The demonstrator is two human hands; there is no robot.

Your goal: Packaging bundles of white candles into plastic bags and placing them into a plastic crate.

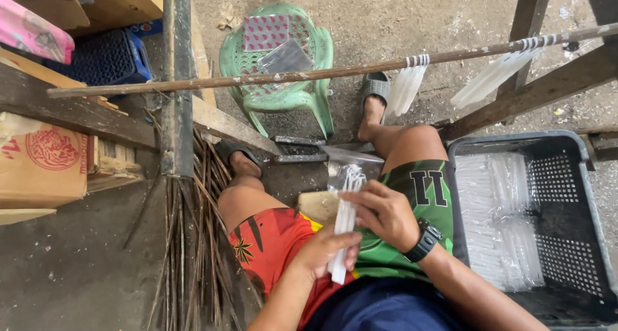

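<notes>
The bundle of thin white candles lies over the person's lap, long axis pointing away from the body. The left hand closes around its near end; the right hand pinches its upper part beside the grey crate.

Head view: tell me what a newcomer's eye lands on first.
At the centre, the left hand and right hand hold a bundle of thin white candles over the lap. To the right stands a grey plastic crate with more white candles; ahead, a green plastic chair stands behind a long wooden pole.
</notes>
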